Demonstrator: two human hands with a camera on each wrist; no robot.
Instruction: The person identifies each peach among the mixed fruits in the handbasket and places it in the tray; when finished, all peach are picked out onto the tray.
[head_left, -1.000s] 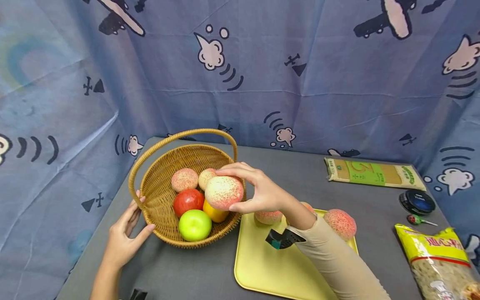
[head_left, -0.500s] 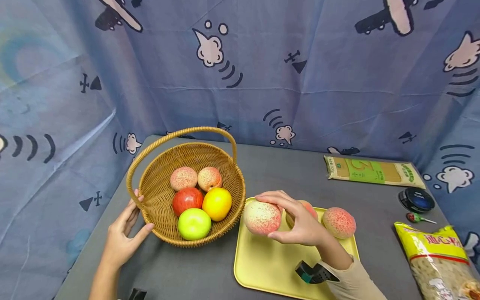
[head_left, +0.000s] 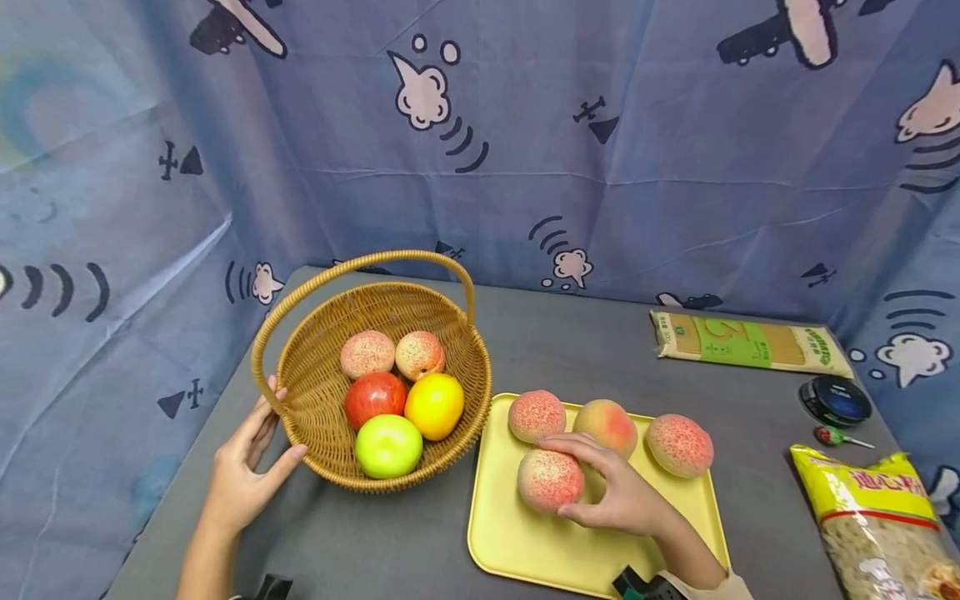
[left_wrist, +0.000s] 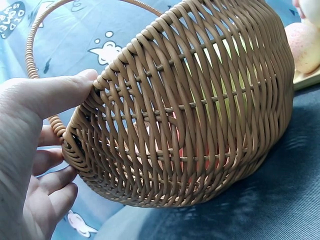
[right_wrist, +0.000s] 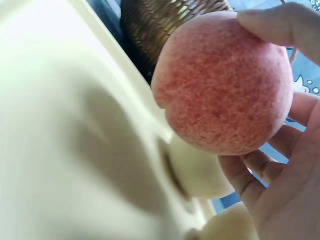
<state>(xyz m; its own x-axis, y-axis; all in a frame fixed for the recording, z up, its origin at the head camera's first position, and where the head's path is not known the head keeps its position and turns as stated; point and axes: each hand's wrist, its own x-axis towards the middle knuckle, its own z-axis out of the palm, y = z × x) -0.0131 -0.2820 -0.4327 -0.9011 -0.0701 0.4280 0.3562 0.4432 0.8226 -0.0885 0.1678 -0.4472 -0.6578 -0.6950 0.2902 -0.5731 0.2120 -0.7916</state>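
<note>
My right hand (head_left: 611,487) grips a pink-and-cream peach (head_left: 551,481) over the yellow tray (head_left: 517,550); in the right wrist view, the thumb and fingers curl around that peach (right_wrist: 225,85). Whether it touches the tray I cannot tell. Behind it on the tray are a speckled peach (head_left: 537,415), a smoother peach (head_left: 606,425) and another peach (head_left: 679,445) at the right. With thumb and fingers on opposite sides of the rim, my left hand (head_left: 243,467) holds the tilted wicker basket (left_wrist: 175,110). Inside lie two peaches (head_left: 367,354), a red apple (head_left: 375,399), a green apple (head_left: 388,447) and a yellow-orange fruit (head_left: 435,406).
To the right on the grey table (head_left: 390,542) lie a noodle pack (head_left: 750,342), a round dark tin (head_left: 835,400), a lollipop (head_left: 832,436) and a yellow-topped food bag (head_left: 873,525). A patterned blue curtain (head_left: 510,167) hangs behind. The basket's handle (head_left: 367,262) stands up.
My right hand has carried the peach from over the basket rightward and down to the tray, uncovering the peaches behind. The left hand stays at the basket rim.
</note>
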